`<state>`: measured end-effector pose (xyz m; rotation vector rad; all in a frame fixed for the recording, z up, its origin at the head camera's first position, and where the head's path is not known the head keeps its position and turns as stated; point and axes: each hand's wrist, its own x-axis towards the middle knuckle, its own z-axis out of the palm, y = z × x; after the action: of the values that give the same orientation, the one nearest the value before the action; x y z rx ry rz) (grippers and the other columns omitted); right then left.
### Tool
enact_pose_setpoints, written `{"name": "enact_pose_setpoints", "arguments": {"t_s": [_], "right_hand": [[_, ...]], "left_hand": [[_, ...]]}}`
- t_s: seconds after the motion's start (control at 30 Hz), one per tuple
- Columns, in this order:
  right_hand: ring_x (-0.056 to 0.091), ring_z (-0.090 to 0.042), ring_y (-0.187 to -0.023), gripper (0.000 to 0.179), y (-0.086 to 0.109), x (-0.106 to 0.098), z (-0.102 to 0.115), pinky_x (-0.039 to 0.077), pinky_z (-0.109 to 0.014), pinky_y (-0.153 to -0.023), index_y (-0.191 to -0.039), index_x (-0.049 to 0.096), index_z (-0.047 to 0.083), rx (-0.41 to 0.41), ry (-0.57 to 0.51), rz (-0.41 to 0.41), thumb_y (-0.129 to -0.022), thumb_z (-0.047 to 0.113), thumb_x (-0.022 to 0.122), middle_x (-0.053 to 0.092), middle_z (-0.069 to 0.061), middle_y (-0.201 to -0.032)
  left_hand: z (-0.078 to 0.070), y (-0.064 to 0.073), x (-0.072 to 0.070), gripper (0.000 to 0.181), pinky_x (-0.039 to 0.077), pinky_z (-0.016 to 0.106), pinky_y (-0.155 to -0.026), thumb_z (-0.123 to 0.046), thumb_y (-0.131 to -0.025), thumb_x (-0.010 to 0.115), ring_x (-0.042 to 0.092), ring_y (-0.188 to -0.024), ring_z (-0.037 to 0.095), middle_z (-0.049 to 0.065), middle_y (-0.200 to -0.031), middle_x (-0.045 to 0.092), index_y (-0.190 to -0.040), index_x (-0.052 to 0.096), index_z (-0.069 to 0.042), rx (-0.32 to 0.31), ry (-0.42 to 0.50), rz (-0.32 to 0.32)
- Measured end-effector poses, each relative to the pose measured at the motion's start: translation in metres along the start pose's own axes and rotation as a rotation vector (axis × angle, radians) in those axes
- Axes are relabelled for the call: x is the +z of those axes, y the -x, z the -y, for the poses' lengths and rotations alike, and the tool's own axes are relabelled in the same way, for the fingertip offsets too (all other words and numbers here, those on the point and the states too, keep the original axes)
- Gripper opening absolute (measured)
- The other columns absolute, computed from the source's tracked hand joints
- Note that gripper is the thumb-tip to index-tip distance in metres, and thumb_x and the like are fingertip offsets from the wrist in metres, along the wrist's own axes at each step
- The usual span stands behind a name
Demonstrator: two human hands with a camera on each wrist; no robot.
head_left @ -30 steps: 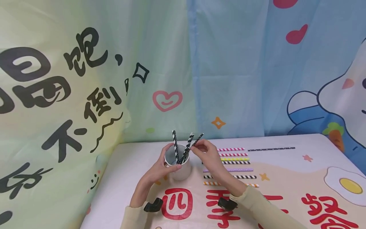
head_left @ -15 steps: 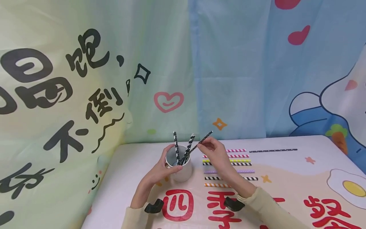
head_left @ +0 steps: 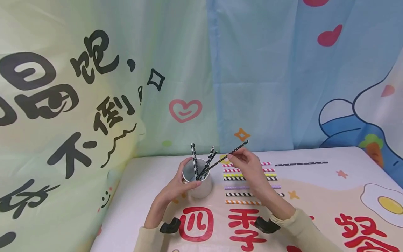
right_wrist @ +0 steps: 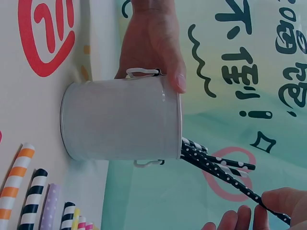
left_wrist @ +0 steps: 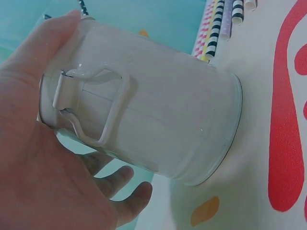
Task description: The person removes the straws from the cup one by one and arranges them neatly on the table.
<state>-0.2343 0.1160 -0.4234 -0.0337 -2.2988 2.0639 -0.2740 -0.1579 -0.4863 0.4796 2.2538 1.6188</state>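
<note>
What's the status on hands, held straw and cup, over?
Left hand grips cup. Right hand pinches dotted straw, lower end at cup's mouth. Possible obstruction: other straws in cup.

White cup [head_left: 203, 191], black white-dotted straw [right_wrist: 218, 173], orange-striped straw [head_left: 239, 202], lilac dotted straw [head_left: 234, 187]

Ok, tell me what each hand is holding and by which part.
The left hand holds the white cup by its side near the rim; the right hand pinches a black dotted straw by its upper part.
</note>
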Motion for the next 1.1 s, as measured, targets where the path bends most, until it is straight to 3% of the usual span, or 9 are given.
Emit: {"name": "enact_pose_setpoints", "arguments": {"t_s": [0.2,0.5,0.83,1.1], "right_hand": [[0.064,-0.014,-0.106,0.041,0.002,-0.01,0.001,0.053,-0.029,-0.098,-0.12,0.059,0.007,-0.022,0.013,-0.009,-0.097,0.04,0.066,0.067,-0.006,-0.116],[0.063,-0.015,-0.104,0.041,0.008,-0.025,0.011,0.052,-0.019,-0.091,-0.121,0.058,0.007,-0.057,0.012,-0.037,-0.098,0.04,0.064,0.066,0.0,-0.113],[0.061,-0.009,-0.102,0.03,0.018,-0.047,0.024,0.053,-0.015,-0.087,-0.117,0.059,0.006,-0.19,0.056,-0.102,-0.1,0.03,0.063,0.065,0.004,-0.11],[0.059,-0.006,-0.107,0.028,0.019,-0.058,0.019,0.048,-0.011,-0.089,-0.117,0.06,0.002,-0.266,0.156,-0.126,-0.1,0.024,0.063,0.063,0.009,-0.107]], "left_hand": [[0.0,0.0,0.0,0.09,0.031,0.07,-0.112,-0.031,-0.088,0.076,0.032,-0.144,0.039,0.01,-0.158,0.028,-0.156,0.017,-0.036,-0.005,0.0,0.002],[0.0,0.0,0.0,0.09,0.03,0.071,-0.112,-0.031,-0.088,0.076,0.03,-0.145,0.039,0.009,-0.158,0.027,-0.156,0.017,-0.038,-0.004,-0.006,0.01],[0.0,-0.001,-0.001,0.09,0.03,0.071,-0.111,-0.032,-0.088,0.077,0.032,-0.145,0.04,0.009,-0.159,0.027,-0.155,0.018,-0.04,-0.023,-0.019,-0.015],[0.001,0.001,0.001,0.09,0.03,0.072,-0.111,-0.032,-0.088,0.077,0.029,-0.146,0.041,0.009,-0.16,0.025,-0.155,0.018,-0.04,-0.035,-0.014,-0.014]]}}
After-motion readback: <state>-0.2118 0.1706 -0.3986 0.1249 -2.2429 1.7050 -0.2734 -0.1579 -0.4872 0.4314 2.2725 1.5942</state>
